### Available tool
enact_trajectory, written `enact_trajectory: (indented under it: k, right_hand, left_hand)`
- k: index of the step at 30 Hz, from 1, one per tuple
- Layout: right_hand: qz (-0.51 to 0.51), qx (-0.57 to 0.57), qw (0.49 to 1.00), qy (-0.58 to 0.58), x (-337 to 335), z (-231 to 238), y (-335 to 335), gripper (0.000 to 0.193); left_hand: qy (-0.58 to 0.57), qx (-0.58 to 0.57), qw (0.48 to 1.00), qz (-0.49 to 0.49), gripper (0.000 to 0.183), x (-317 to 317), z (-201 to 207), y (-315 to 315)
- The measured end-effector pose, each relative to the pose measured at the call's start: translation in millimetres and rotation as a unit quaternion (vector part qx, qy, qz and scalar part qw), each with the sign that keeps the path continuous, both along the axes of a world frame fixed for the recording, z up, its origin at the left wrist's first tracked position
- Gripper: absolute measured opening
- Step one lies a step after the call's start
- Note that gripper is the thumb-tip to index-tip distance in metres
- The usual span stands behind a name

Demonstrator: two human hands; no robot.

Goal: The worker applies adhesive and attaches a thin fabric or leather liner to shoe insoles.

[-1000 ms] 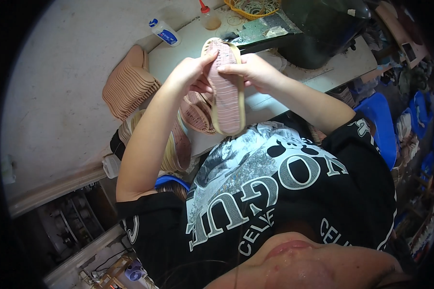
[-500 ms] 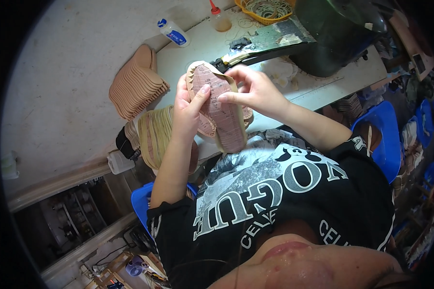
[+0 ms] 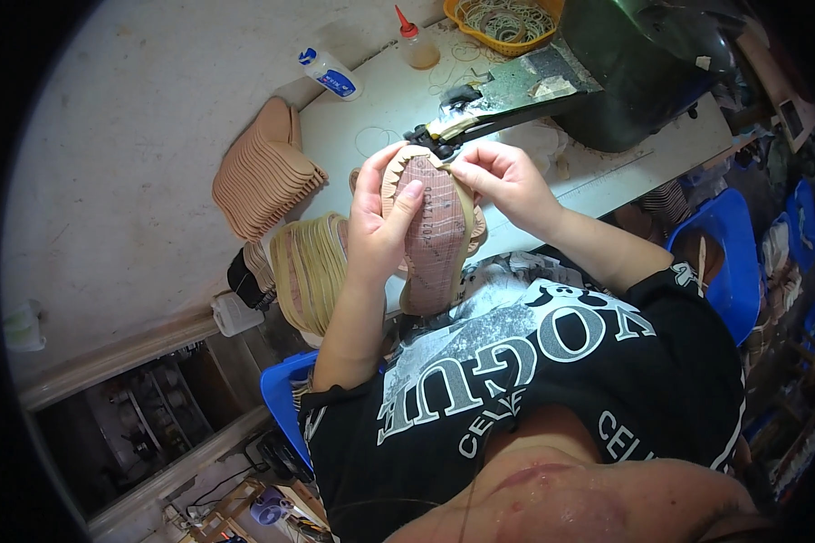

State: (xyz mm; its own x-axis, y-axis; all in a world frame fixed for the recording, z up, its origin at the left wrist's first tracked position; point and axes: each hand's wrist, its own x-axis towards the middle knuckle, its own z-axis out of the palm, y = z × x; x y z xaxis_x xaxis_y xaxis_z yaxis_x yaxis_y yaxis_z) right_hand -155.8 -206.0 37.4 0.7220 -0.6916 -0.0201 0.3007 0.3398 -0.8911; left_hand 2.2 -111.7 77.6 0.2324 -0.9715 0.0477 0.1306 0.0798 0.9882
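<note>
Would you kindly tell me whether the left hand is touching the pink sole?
Touching: the head view shows the left hand holding the pink sole, its thumb lying on the sole's face.

The sole (image 3: 436, 235) in the grip looks matt and papery, its tan rim pleated like thin leather. Left of the grip, the stacked tan pieces (image 3: 264, 172) are matt. Beyond it stand 2 plastic bottles: a smooth white bottle (image 3: 330, 74) and a translucent squeeze bottle (image 3: 418, 50). Right of it, the dark machine housing (image 3: 638, 86) is glossy and the blue seat (image 3: 732, 262) smooth plastic.
</note>
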Motion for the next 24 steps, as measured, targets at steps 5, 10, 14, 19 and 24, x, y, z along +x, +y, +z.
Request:
enact_trajectory:
  k: [5, 10, 14, 19, 24]
  right_hand:
    - [-0.098, -0.529, 0.839, 0.087, 1.6, 4.4, -27.1, 0.014]
    - [-0.108, -0.418, 0.893, 0.131, -0.8, 2.3, -25.5, 0.017]
    - [-0.020, -0.129, 0.990, 0.056, 1.3, -1.8, -22.6, 0.015]
    - [-0.087, -0.586, 0.792, 0.143, -1.2, 12.1, -37.8, 0.013]
    - [-0.012, -0.062, 0.996, 0.063, 3.1, -5.5, -31.0, 0.016]
  left_hand:
    - [-0.093, 0.030, 0.995, 0.002, 0.036, 1.4, 1.3, -8.9]
    - [-0.045, 0.034, 0.998, -0.019, 0.039, -1.0, 2.3, -12.2]
    - [-0.019, 0.039, 0.999, -0.027, 0.039, 2.5, -1.8, -12.2]
    - [-0.083, 0.061, 0.994, -0.044, 0.038, 5.7, 2.5, -15.0]
    - [-0.059, 0.023, 0.996, -0.061, 0.039, 5.2, 3.2, -19.3]
